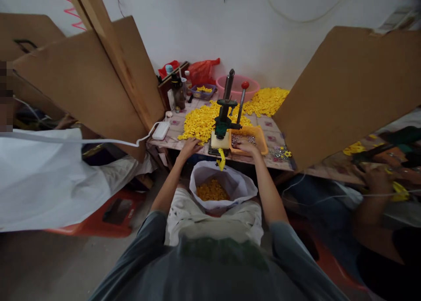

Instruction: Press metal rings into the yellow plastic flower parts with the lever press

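My left hand [191, 147] lies at the front edge of a heap of small yellow plastic pieces [199, 119], fingers stretched out against it. My right hand [246, 146] reaches into an orange tray [262, 139], fingers apart over many small shiny metal parts [251, 139]. Between the hands stands a dark green hand press [222, 124] with a red-knobbed lever [242, 101]. A pale block sits low on the press, and a yellow strip [221, 159] hangs from its front. Whether anything tiny is under the fingertips is too small to tell.
A white sack [237, 187] holding yellow pieces stands open between the knees, below the table edge. Cardboard panels [348, 90] flank the table. A pink basin [253, 87] and a white power bank-like box [161, 130] with a cable sit on it. Another person's hand [378, 178] works at right.
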`<state>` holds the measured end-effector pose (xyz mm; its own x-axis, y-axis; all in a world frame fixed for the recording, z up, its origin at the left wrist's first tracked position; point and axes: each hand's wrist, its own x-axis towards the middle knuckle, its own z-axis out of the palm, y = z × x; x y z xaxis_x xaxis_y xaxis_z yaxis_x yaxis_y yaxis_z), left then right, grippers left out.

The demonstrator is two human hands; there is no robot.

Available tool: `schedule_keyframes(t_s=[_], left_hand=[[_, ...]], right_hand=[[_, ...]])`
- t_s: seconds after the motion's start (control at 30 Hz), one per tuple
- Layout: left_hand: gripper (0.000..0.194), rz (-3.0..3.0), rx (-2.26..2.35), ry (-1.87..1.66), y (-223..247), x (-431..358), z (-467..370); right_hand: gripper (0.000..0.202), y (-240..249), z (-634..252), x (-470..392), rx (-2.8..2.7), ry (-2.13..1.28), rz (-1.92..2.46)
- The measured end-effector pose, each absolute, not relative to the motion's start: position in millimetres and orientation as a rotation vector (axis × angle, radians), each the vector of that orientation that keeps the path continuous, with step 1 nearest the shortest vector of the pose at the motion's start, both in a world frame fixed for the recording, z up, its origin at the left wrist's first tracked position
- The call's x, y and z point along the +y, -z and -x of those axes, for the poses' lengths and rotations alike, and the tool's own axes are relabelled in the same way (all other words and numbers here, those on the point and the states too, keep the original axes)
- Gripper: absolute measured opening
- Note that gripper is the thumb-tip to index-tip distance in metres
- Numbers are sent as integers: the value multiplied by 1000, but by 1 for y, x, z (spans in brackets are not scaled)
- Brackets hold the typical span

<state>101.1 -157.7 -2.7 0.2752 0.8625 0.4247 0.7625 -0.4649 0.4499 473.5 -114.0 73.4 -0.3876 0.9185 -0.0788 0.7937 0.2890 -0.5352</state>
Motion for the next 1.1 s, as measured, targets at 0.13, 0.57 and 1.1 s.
schedule_keyframes(t_s=[0.13,0.57,1.1], left_hand=[[20,-2305,1580,-1048,4,-162,-120],[19,-2045,1608,-1192,3,-158,-167],[32,-1784,1288,-1338,-11,-145,-156]], right_hand=[[20,-72,-476,-115,-2276,-738,1592],[33,-86,-468,-152,-2064,-301,1869],[31,-88,-467,-158,-2075,-278,1806]])
